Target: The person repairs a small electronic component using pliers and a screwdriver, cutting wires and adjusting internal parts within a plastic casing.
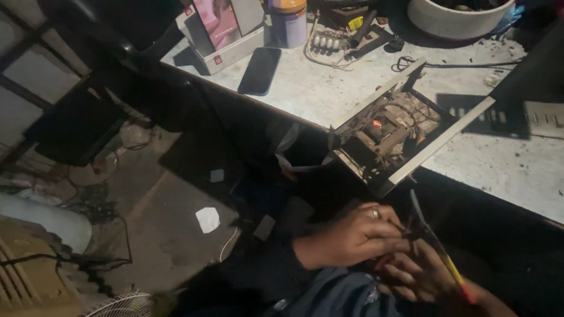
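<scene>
Pliers (437,243), long axis slanted from upper left to lower right, are gripped at the tip by the closed left hand (352,235) and underneath by the right hand (420,276), just below the opened metal chassis (393,138).

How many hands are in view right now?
2, both the person's own, low in the frame under the bench edge. The left hand, wearing a ring, pinches a thin probe; the right hand beside it holds a yellow-and-red tool. None other shows.
</scene>
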